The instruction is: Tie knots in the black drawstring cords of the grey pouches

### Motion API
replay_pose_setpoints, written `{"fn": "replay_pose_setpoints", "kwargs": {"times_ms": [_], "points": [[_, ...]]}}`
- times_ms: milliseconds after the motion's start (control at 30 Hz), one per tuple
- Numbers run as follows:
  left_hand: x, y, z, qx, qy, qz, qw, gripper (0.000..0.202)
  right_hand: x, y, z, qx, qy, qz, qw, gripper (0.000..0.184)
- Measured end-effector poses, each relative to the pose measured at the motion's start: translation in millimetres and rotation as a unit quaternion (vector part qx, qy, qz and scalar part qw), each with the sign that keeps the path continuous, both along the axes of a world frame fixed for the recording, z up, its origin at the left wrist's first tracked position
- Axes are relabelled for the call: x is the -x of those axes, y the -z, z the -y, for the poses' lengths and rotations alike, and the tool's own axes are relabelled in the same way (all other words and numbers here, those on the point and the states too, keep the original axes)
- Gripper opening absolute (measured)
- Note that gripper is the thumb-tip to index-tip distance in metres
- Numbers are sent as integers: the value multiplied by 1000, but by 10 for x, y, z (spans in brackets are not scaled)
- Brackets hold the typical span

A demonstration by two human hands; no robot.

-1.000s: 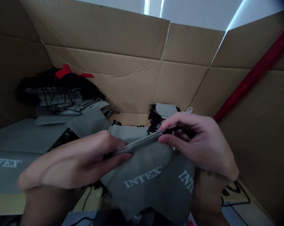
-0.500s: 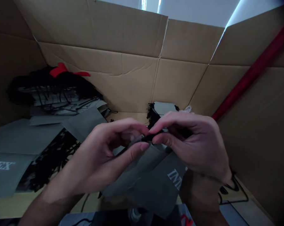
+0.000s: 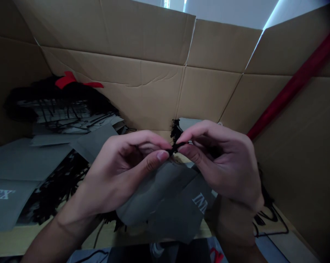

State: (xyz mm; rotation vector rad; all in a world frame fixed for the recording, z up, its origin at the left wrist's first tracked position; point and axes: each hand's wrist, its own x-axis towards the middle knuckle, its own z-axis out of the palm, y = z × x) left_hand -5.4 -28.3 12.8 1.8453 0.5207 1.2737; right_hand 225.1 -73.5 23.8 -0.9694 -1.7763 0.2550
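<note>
Grey printed stack (image 3: 14, 157) sits far left on the worktop (image 3: 6, 241), black cord ends (image 3: 55, 190) spilling from its right side; next comes the left hand (image 3: 129, 171), thumb and forefinger pinched narrow on the left end of a short stretch of black cord (image 3: 175, 147). Cord runs roughly left-right in the small gap between the hands, right end slightly higher, neither hand clearly nearer, with grey printed material (image 3: 178, 215) just below, its join to the cord unclear. Right hand (image 3: 225, 164) pinches the cord's other end, red pole (image 3: 293, 86) well apart beyond it.
</note>
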Motion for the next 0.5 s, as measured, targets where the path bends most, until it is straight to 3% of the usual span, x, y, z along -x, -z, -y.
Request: {"fn": "replay_pose_setpoints", "kwargs": {"times_ms": [200, 367, 500], "points": [[28, 19, -8, 89, 50, 18, 995, 8, 57, 5, 24, 0, 1, -29, 1000, 9], [-3, 55, 11, 24, -21, 73, 997, 19, 64, 33, 97, -79, 58, 18, 995, 12], [-48, 68, 40, -24, -53, 73, 996, 28, 92, 96, 80, -133, 62, 54, 988, 9]]}}
